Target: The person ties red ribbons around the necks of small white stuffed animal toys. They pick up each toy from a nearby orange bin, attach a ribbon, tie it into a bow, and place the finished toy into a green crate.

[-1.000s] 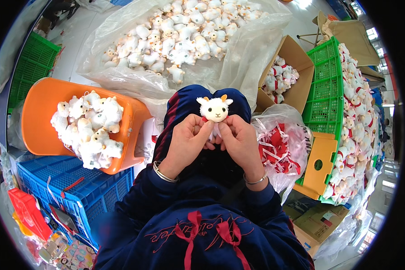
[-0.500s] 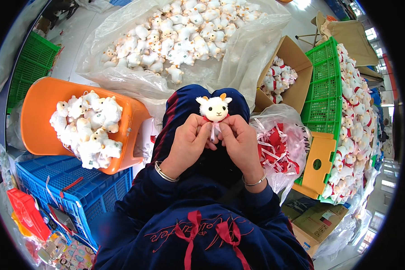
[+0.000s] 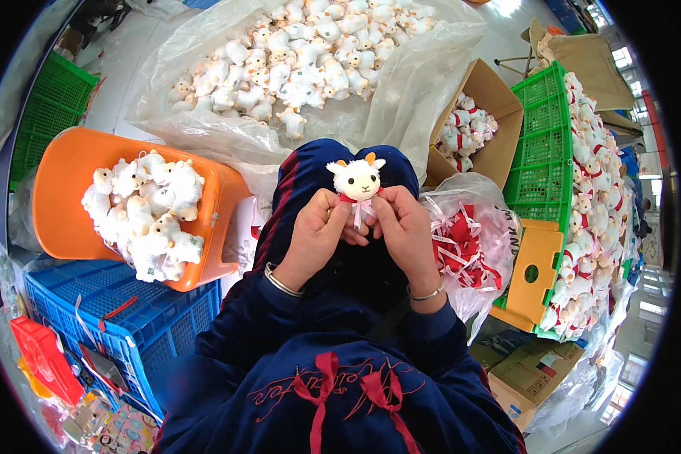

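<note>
Both hands on one white plush sheep (image 3: 357,180), held over the gap between the thighs. Left hand (image 3: 318,231) pinches it at its left side of frame, thumb to fingers; right hand (image 3: 405,225) mirrors that at the other side. Hidden fingers curl behind, can't tell exact contact. Face points up at the wearer, probably so the red neckband (image 3: 345,197) and pink bow (image 3: 362,206) sit in plain sight. Lap likely doubles as the work surface. Next out, right: clear bag of red ribbon pieces (image 3: 469,253), near the right hand. Left: orange chair (image 3: 62,193) with bare-necked plush sheep (image 3: 145,216) piled on its seat; blue crate (image 3: 76,291) just below it in view. Further right: open carton (image 3: 503,102) of banded sheep, then green crate wall (image 3: 537,144), both blocking sideways reach. Beyond the knees: plastic sheet (image 3: 424,91) under a big sheep heap (image 3: 295,64); its crumpled near edge could snag feet.
</note>
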Available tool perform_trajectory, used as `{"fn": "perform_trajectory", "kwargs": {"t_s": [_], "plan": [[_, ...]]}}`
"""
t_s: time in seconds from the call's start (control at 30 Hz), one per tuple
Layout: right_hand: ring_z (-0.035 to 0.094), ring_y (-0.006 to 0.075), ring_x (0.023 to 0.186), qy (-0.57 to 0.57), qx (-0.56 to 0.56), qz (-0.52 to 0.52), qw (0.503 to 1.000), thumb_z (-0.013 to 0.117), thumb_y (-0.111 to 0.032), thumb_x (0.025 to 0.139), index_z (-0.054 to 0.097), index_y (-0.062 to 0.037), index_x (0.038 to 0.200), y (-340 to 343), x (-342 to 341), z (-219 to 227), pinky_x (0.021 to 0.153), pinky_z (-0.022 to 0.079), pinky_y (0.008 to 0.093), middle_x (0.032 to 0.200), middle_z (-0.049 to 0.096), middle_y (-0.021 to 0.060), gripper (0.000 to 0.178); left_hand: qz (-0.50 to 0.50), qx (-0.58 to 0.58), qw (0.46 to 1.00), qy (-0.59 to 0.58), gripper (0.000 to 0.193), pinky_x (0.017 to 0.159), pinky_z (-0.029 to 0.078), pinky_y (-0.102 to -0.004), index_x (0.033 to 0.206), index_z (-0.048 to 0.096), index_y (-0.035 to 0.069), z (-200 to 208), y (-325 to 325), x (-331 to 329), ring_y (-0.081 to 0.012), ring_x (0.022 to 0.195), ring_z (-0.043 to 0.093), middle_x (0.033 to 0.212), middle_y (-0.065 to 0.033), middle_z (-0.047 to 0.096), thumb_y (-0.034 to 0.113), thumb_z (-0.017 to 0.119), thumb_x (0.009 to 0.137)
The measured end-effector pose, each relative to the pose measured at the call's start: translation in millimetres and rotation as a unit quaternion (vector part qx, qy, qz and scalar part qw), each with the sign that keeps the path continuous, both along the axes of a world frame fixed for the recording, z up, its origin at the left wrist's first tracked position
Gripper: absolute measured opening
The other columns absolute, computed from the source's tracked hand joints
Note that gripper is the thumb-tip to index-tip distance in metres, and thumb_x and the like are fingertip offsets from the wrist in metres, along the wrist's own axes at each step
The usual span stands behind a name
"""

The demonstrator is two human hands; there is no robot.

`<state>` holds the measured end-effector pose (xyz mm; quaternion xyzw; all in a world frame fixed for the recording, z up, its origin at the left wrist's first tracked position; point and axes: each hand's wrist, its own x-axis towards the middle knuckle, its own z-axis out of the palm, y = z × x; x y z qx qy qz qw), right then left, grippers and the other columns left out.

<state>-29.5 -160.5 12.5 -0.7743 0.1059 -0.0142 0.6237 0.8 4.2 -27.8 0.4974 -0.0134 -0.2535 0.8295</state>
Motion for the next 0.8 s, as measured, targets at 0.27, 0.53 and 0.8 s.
{"fn": "perform_trajectory", "kwargs": {"t_s": [0.27,0.53,0.8], "plan": [[0.062,0.0107,0.067,-0.005,-0.014,0.05,0.999,0.06,-0.009,0.103,0.062,0.0014,0.1,8,1,7,0.063,0.05,0.0265,0.076,0.067,0.0049,0.011,-0.022,0.12,0.992,0.026,0.02,0.059,0.059,-0.0249,0.101,0.056,-0.002,25,3,10,-0.0121,0.067,0.071,0.087,-0.0106,0.074,0.015,0.067,0.101],[0.062,0.0121,0.07,-0.061,-0.029,0.056,0.996,0.059,-0.01,0.104,0.06,0.0013,0.098,7,-1,-11,0.066,0.05,0.0278,0.077,0.066,0.0059,0.013,-0.016,0.126,0.991,0.03,0.019,0.057,0.058,-0.0248,0.108,0.057,-0.003,18,0,8,-0.0119,0.065,0.069,0.085,-0.0096,0.072,0.011,0.066,0.098],[0.058,0.0061,0.07,-0.024,0.043,0.025,0.998,0.059,-0.014,0.105,0.063,0.0007,0.1,4,3,-10,0.065,0.048,0.0233,0.079,0.068,0.003,0.016,-0.014,0.076,0.997,0.022,0.02,0.056,0.057,-0.0243,0.111,0.053,-0.003,11,2,7,-0.0109,0.063,0.068,0.086,-0.0106,0.073,0.009,0.064,0.099]]}}
